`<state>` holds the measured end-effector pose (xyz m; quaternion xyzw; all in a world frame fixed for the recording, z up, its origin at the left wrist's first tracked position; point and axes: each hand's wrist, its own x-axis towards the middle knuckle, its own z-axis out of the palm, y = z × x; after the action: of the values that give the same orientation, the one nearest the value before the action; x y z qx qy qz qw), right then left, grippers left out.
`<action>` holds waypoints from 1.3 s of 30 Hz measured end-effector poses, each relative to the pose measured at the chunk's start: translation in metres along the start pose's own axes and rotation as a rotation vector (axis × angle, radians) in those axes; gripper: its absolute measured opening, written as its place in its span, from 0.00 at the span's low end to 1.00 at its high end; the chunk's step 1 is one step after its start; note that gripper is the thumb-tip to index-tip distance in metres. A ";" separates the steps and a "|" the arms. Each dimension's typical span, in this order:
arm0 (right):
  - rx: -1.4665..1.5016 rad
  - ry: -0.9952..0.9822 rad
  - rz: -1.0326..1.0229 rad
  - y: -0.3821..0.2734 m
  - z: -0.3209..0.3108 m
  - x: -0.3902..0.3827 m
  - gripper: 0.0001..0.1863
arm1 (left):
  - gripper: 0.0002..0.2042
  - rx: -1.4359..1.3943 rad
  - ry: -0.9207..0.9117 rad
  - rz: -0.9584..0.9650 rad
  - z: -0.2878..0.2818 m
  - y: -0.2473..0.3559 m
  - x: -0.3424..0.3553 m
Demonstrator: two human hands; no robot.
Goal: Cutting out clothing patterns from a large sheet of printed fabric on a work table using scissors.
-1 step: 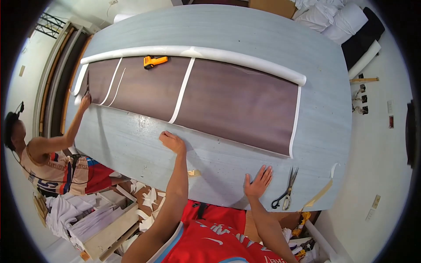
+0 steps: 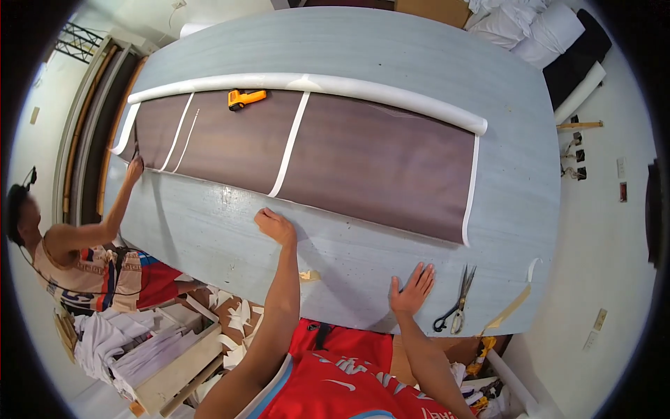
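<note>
Far left of frame: a co-worker stands at the left end of the surface, one arm stretched up, co-worker's hand on the near-left corner of the brown sheet. Whether those fingers pinch or just press, cannot tell.

Lower left, below the surface edge: a wooden box with stacks of white cloth beside it.

Brown sheet lies flat across the upper-middle of the grey surface, running from upper left to centre right. White tube lies along its far edge, touching it. Three white strips cross the sheet from far edge to near edge: two thin ones close together at left, one wider strip near centre. Another white strip borders the right end. Orange tool sits on the sheet just beside the tube, left of centre.

Left hand: centre frame, fingers curled, resting on the near edge of the sheet just below the end of the wider strip. Touching; grip not clear.

Small tan scrap on the surface between the two forearms.

Right hand: lower centre-right, fingers spread, palm flat on bare surface, apart from the sheet, holding nothing.

Scissors lie just right of that hand, near the surface's near edge. Tan tape strip further right at the corner.

Upper right, off the surface: white and black fabric rolls.
</note>
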<state>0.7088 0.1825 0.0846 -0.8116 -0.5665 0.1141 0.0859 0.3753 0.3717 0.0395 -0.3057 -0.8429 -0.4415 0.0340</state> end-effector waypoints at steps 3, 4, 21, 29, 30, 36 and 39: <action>-0.006 0.001 0.007 -0.003 0.000 0.003 0.46 | 0.17 0.213 -0.126 0.062 -0.002 -0.004 0.003; -0.012 0.001 0.004 -0.002 0.000 0.003 0.46 | 0.17 0.213 -0.131 0.067 -0.004 -0.002 0.003; 0.032 0.008 0.011 0.000 -0.005 0.000 0.46 | 0.21 -0.224 -0.506 -0.366 -0.001 -0.025 0.054; 0.124 0.155 -0.049 0.006 -0.004 -0.004 0.44 | 0.19 -0.377 -0.624 -0.374 -0.018 -0.029 0.050; 0.203 0.165 -0.065 0.009 -0.003 -0.008 0.42 | 0.18 -0.339 -0.623 -0.414 -0.020 -0.030 0.049; 0.035 0.463 0.059 0.056 -0.026 -0.046 0.32 | 0.17 -0.358 -0.661 -0.415 -0.031 -0.042 0.049; -0.107 0.333 0.259 0.095 -0.027 -0.087 0.30 | 0.17 -0.469 -0.740 -0.633 -0.034 -0.040 0.041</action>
<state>0.7727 0.0680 0.0932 -0.8885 -0.4410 -0.0418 0.1197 0.3131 0.3482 0.0445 -0.1712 -0.7282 -0.4693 -0.4692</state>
